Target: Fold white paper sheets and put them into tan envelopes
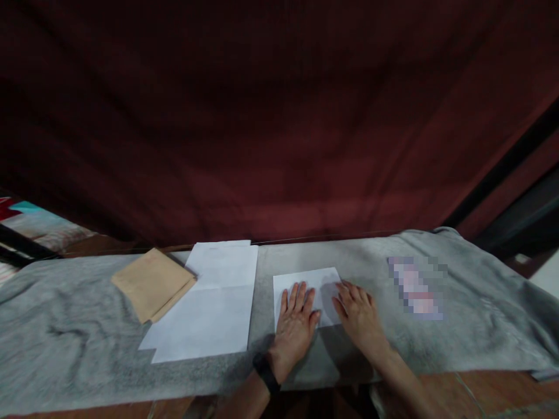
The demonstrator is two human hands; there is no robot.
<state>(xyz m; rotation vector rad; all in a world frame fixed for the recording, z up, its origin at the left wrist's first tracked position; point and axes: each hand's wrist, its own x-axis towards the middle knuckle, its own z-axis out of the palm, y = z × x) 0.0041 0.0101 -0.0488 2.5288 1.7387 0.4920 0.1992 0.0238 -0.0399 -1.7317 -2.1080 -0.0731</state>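
Note:
A white sheet of paper [323,283], which looks folded, lies flat on the grey cloth in front of me. My left hand [296,323] rests palm down on its left part, fingers spread; a dark band circles that wrist. At the sheet's right edge my right hand [358,311] lies with fingers stretched and slightly bent, fingertips touching the paper. Left of my hands is a stack of larger white sheets [213,314] with a crease across the top one. Brown envelopes or folded brown paper [152,282] overlap the stack's left side.
The grey cloth [349,253] covers a long, low surface. To the right lies a blurred-out pinkish-purple item [414,288]. A dark red curtain [279,145] hangs behind. Dark bars stand at both sides, and brown floor tiles [489,393] show below the front edge.

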